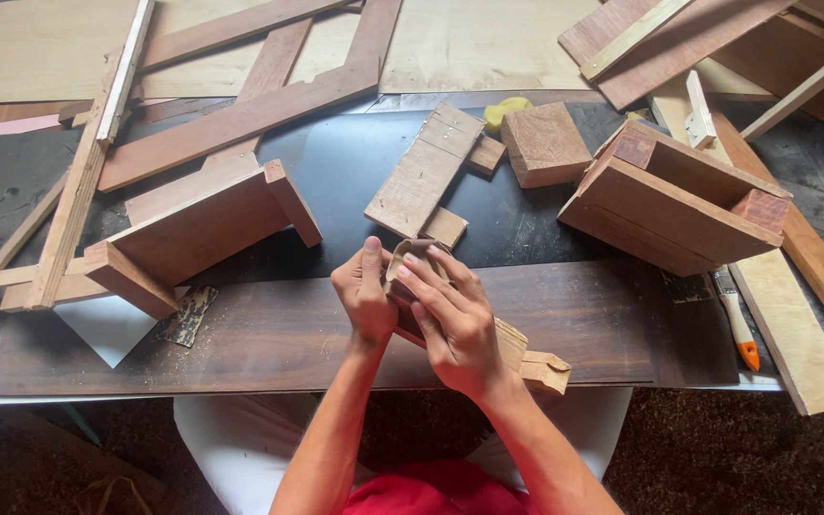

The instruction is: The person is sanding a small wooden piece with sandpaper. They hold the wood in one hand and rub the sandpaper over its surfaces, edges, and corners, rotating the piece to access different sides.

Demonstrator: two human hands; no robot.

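Hands meet at the near edge of the dark board (269, 334): the left hand (362, 298) clamps the wooden piece (517, 351) from the side, and the right hand (452, 319) presses a folded sandpaper scrap (406, 256) flat onto it. The piece looks stiff and light; the paper is limp, best gripped by its fold. 2 open wooden boxes (669, 205) flank them

Under my hands I see a matt, raw wood block (517, 351) wrapped in rough paper (406, 257); beneath them a dark, smooth board (269, 329); beyond, unfinished wood boxes (674, 205).
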